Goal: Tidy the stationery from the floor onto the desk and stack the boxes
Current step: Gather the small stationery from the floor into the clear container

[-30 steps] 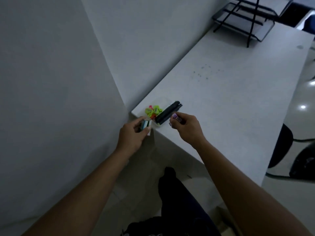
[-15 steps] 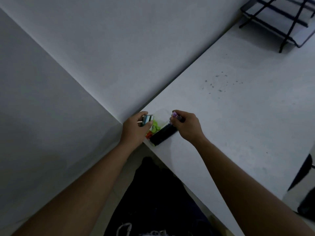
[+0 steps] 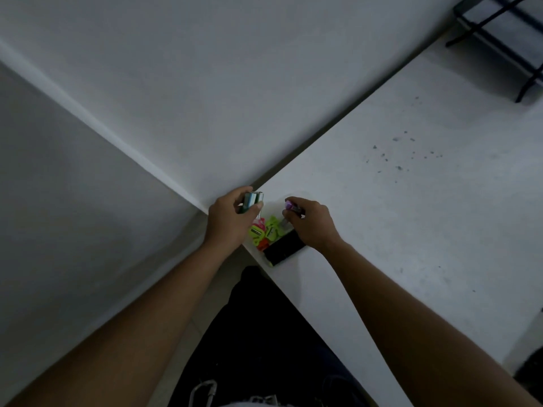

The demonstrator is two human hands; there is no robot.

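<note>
At the desk's (image 3: 411,230) near left corner sits a clear box of bright green, pink and orange sharpeners (image 3: 266,230), with a flat black box (image 3: 284,248) lying beside it at the edge. My left hand (image 3: 232,221) hovers over the corner, shut on a small stack of green and white boxes (image 3: 252,200). My right hand (image 3: 308,224) is just right of the sharpeners, pinching a small purple-capped item (image 3: 291,207), its heel covering part of the black box.
White walls meet in a corner right behind the desk's left end. A black wire paper tray (image 3: 505,39) stands at the far right of the desk. Dark speckles mark the desktop's middle. My dark trousers and a carabiner (image 3: 202,392) show below.
Both hands have moved forward over the desk corner, now above the sharpeners and black box. The view has closed in on the desk and tilted down.
</note>
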